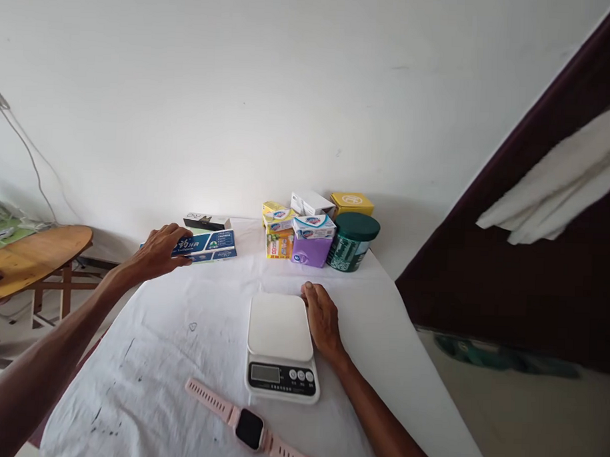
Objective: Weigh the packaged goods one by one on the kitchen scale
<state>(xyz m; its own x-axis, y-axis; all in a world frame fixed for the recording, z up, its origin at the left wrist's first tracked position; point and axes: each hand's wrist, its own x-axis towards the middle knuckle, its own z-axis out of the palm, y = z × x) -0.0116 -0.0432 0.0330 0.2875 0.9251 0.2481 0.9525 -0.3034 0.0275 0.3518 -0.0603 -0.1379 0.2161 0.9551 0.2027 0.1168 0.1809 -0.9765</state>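
My left hand (159,253) is closed around a blue and white toothpaste box (212,244) at the back left of the table, thumb on the near side and fingers over the top. A black and white slim box (208,222) lies just behind it. Beside the right edge of a white digital kitchen scale (280,326), my right hand (322,317) rests loosely curled, with nothing visible in it. The scale's plate is bare and its display looks blank. In front of the scale lies a pink-strapped smartwatch (250,428), its screen dark.
Grouped near the wall are a dark green lidded tub (353,242), a purple box (311,251), a yellow box (352,203) and several other small cartons. A white cloth (155,343) covers the table. At left stands a wooden table (44,259); a dark door (508,262) is at right.
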